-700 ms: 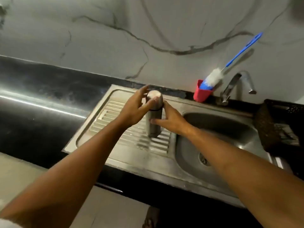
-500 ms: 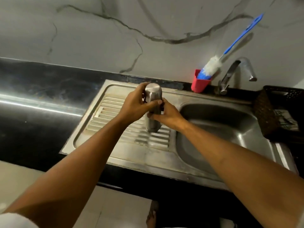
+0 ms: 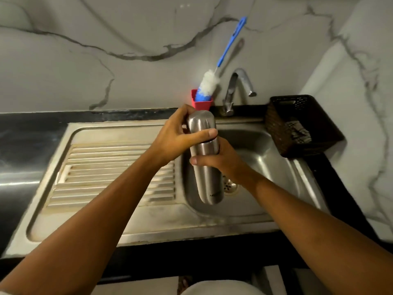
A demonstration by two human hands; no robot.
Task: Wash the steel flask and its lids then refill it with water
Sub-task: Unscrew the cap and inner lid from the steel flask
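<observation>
A tall steel flask (image 3: 209, 179) hangs upright in the air over the left part of the sink basin (image 3: 276, 167). Its steel cap lid (image 3: 201, 124) sits on top. My left hand (image 3: 176, 139) grips that cap, thumb across its front. My right hand (image 3: 221, 160) grips the flask body just below the cap, fingers wrapped behind it. The flask's base is clear of the sink. The steel tap (image 3: 238, 90) stands behind the basin, and no water is seen running.
A blue-handled bottle brush (image 3: 214, 77) stands in a red holder (image 3: 201, 103) at the back wall. A dark woven basket (image 3: 302, 126) sits right of the basin. The ribbed steel drainboard (image 3: 110, 173) lies to the left, on a black counter (image 3: 25, 141).
Both hands have carried the flask from the drainboard rightward to above the basin. The grips on cap and body are the same.
</observation>
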